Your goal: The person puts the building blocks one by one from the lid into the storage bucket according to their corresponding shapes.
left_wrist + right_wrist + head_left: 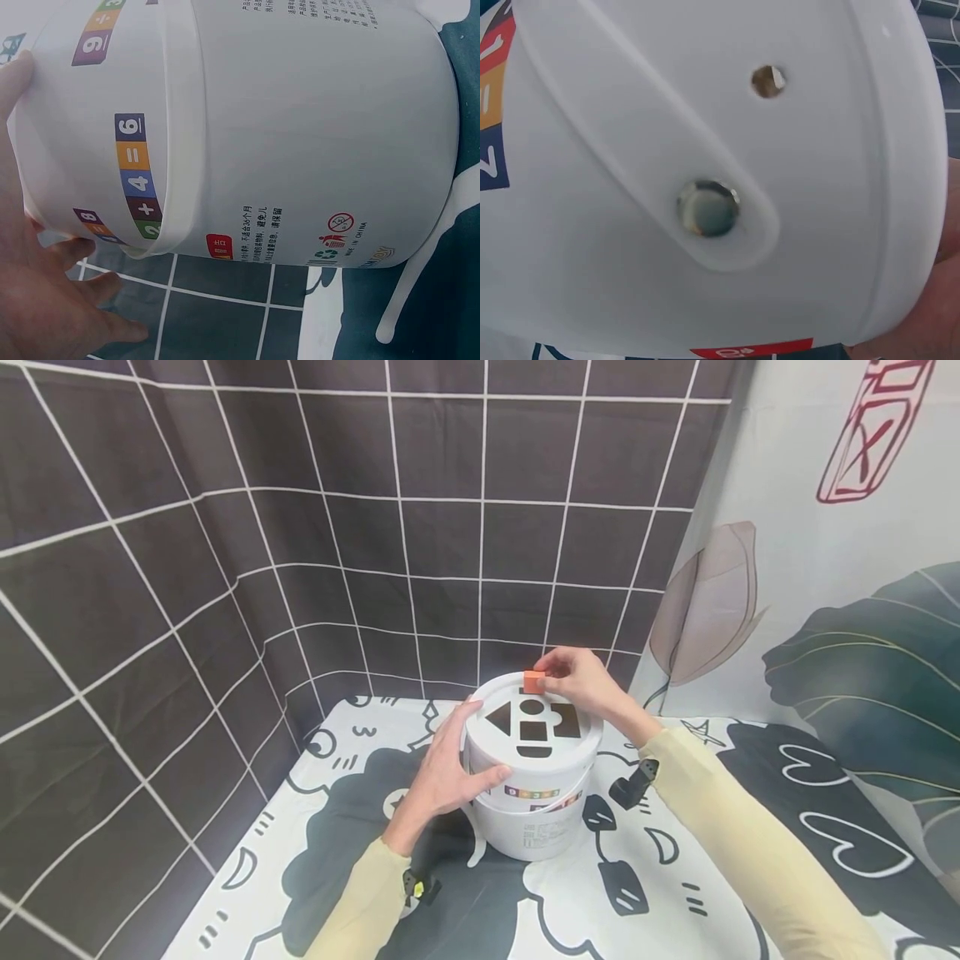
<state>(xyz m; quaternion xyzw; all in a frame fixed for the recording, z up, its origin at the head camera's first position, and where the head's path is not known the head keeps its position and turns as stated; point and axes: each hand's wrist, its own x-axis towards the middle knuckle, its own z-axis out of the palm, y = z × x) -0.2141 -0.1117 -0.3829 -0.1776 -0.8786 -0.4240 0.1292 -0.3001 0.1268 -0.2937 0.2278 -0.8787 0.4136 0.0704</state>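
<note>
My left hand (450, 768) lies flat against the near left side of the white bucket (536, 818), fingers straight and spread up toward the lid (534, 727), thumb pressed along the rim band; the forearm comes in low from the lower left. My right hand (581, 681) reaches over the far edge of the lid with the wrist bent down, fingertips and thumb pinching a small orange block (534, 682) that sits at the lid's far rim, just behind the round hole. The bucket stands upright on the patterned cloth (675, 877), near the dark tiled wall (375, 527).
</note>
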